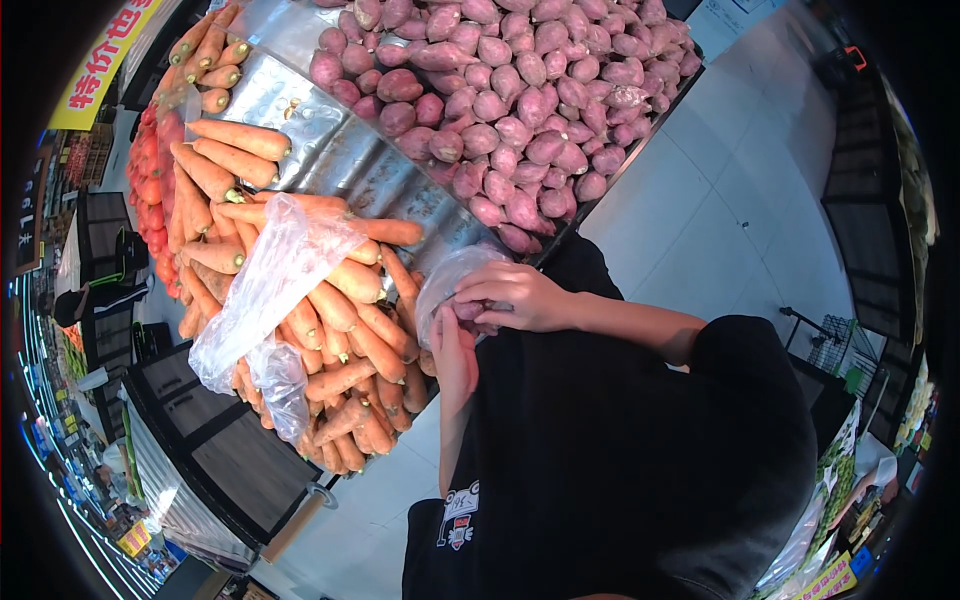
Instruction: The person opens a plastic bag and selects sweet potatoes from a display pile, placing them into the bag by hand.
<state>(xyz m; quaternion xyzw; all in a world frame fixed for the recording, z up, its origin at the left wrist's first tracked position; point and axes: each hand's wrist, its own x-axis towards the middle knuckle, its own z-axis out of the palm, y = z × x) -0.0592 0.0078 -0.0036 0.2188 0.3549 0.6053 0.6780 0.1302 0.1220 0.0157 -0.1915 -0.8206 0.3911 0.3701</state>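
Observation:
My right hand (517, 295) has its fingers bent around a small purple-skinned sweet potato (469, 310), at the mouth of a clear plastic bag (442, 279). From below, my left hand (455, 349) grips the near side of that bag, its thumb and fingers close to the sweet potato. The bag is by the corner of the display, between a heap of carrots (337, 304) and a heap of sweet potatoes (525, 97). What else the bag holds is mostly hidden by my hands.
Another crumpled plastic bag (281, 277) lies across the carrots. A bare metal tray surface (330, 146) separates the heaps. Tomatoes (150, 195) are beyond the carrots. A roll on a stand (296, 525) is at lower left, a wire basket cart (832, 345) at right.

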